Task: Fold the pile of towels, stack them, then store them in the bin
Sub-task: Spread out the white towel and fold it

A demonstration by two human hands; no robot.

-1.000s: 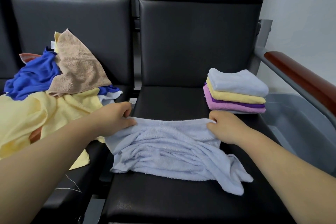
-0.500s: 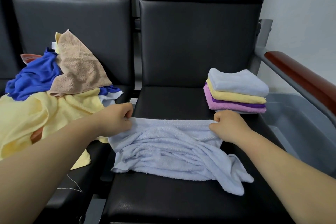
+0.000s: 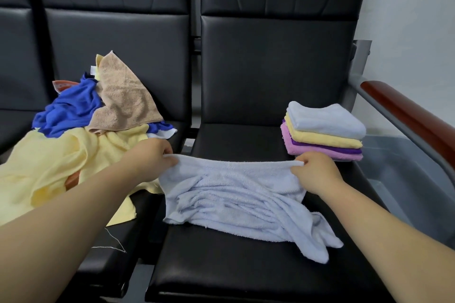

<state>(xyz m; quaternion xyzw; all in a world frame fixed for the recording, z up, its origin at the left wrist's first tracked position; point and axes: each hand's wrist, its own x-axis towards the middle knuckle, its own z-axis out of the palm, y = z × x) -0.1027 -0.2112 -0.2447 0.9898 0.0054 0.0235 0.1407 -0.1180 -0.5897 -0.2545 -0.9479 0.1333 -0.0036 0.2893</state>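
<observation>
A crumpled light blue towel lies on the black seat in front of me. My left hand pinches its far left corner and my right hand pinches its far right corner, with the far edge stretched between them. A stack of several folded towels, pale blue on top, then yellow, purple and pink, sits at the back right of the same seat. A loose pile of unfolded towels, yellow, blue and tan, covers the seat to the left. A grey bin stands to the right.
Black seat backs rise behind both seats. A brown armrest on a grey metal frame runs along the right, above the bin. A white wall is behind it.
Both hands have drawn the towel's far edge a little farther apart and lifted it slightly, so the edge now runs tauter between them.
</observation>
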